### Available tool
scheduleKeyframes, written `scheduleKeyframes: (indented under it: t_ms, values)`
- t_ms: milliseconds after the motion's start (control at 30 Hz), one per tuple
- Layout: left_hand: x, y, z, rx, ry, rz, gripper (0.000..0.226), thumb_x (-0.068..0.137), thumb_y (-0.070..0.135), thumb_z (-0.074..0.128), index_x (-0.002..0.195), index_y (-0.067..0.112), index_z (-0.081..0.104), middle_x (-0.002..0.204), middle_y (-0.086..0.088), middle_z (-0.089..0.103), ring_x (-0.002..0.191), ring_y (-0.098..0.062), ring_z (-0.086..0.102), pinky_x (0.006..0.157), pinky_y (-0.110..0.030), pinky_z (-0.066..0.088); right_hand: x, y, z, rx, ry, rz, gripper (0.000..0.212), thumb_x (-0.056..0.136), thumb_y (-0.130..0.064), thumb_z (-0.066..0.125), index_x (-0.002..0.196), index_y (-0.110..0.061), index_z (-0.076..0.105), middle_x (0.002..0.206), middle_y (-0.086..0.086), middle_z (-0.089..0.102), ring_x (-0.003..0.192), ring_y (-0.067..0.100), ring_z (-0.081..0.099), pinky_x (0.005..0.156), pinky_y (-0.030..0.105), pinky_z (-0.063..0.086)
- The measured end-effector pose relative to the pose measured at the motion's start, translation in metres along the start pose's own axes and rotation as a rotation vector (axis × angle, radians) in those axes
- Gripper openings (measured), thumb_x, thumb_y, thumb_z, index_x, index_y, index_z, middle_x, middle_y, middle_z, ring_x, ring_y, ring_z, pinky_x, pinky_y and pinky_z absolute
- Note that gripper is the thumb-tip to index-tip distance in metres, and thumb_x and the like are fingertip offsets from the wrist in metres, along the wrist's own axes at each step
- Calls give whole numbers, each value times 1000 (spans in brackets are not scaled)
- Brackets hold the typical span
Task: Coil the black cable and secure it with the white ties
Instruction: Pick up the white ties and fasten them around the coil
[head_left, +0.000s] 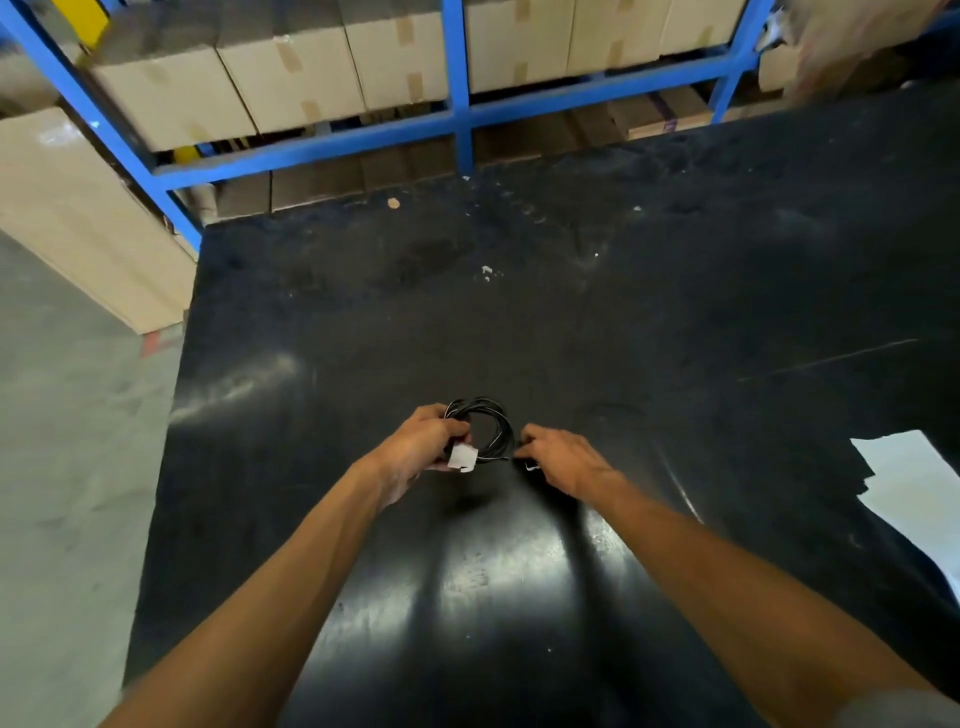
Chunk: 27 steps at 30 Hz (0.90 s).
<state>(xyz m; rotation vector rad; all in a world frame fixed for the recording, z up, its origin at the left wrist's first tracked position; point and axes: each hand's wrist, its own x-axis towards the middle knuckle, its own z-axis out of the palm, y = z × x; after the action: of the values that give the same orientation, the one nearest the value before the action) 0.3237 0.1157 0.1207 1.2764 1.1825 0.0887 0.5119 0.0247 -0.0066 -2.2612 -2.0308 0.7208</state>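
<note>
A glossy black table (675, 322) (scuffed, glare-streaked) stands before blue steel racking (460, 111) stacked with taped cardboard boxes (291, 78). Near the table's front, the left hand (415, 447) grips the round black cable coil (480, 428) and a white tie (461, 458). Just right of the coil, the right hand (563, 460) curls, pinching the cable's end.

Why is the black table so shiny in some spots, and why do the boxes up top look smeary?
Head view: lamp glare bounces off the glossy black table near the arms; the cardboard boxes and blue rack look blurred and bent by the wide lens; the coiled cable stays fairly sharp.
</note>
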Motion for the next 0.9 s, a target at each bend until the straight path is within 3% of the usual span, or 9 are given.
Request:
scheduleKeyframes:
  t_ms: [100, 200, 333, 500, 733, 900]
  values:
    - [6, -6, 1, 4, -11, -21, 10, 95, 6, 48, 94, 11, 56, 76, -3, 60, 67, -14, 59, 71, -31, 53, 12, 3, 0, -140, -52, -92, 26, 86, -8, 53, 111, -11, 59, 106, 8, 60, 99, 33, 61, 80, 39, 48]
    - [11, -11, -1, -11, -15, -38, 10, 95, 7, 48, 93, 12, 57, 76, -2, 61, 67, -15, 59, 77, -34, 53, 18, 10, -8, -194, -75, -141, 8, 93, -15, 53, 100, -10, 55, 96, 5, 55, 92, 30, 60, 72, 33, 38]
    - [16, -16, -2, -41, -22, -52, 11, 95, 8, 49, 91, 14, 57, 74, 0, 61, 67, -13, 60, 76, -34, 53, 23, 20, -14, -232, -61, -175, 15, 88, -16, 63, 103, -14, 66, 105, 2, 61, 103, 27, 61, 76, 34, 46]
    - [17, -20, -2, -46, -52, -59, 9, 95, 10, 50, 93, 15, 57, 75, 1, 60, 70, -13, 60, 80, -35, 53, 27, 24, -15, -293, -15, -218, 14, 88, -24, 67, 100, -18, 71, 100, -3, 67, 105, 19, 58, 75, 35, 51]
    - [22, -22, 2, -57, -71, -65, 9, 95, 12, 51, 91, 16, 57, 74, 1, 60, 68, -12, 60, 74, -31, 54, 36, 28, -11, -145, -62, -144, 10, 87, -23, 70, 94, -16, 70, 101, 5, 65, 102, 23, 61, 82, 35, 49]
    - [25, -21, 8, -53, -83, -66, 9, 96, 12, 51, 89, 16, 56, 72, 2, 60, 64, -10, 59, 69, -27, 52, 33, 27, -7, -229, -22, -211, 6, 94, -16, 61, 96, -14, 66, 100, 3, 67, 104, 22, 58, 72, 33, 42]
